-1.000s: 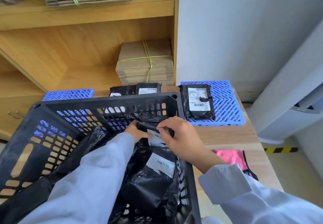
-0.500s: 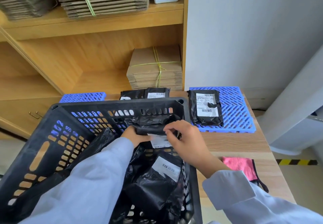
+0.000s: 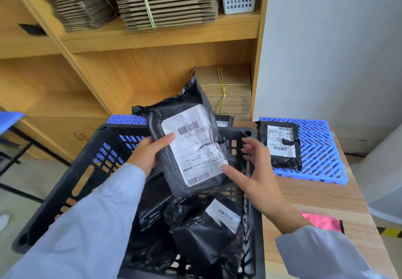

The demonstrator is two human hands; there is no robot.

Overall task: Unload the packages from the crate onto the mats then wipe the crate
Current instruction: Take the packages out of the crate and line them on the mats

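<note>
Unloading partly done, wiping not yet begun.
Left hand [image 3: 150, 154] grips a black plastic mailer package with a white barcode label [image 3: 189, 146] by its left edge, thumb curled over the front, holding it above the black slotted plastic crate [image 3: 71, 183]; right hand [image 3: 254, 169], fingers spread and relaxed, touches the package's lower right corner with its thumb. Below both hands the crate holds several more black bagged packages [image 3: 195, 235]. Beyond the right hand, one labelled package [image 3: 280, 146] lies on a blue lattice mat [image 3: 315, 148]; another blue mat [image 3: 126, 119] and package [image 3: 224, 122] show behind the crate. A pink cloth [image 3: 322, 222] lies near the right wrist, seemingly for wiping.
</note>
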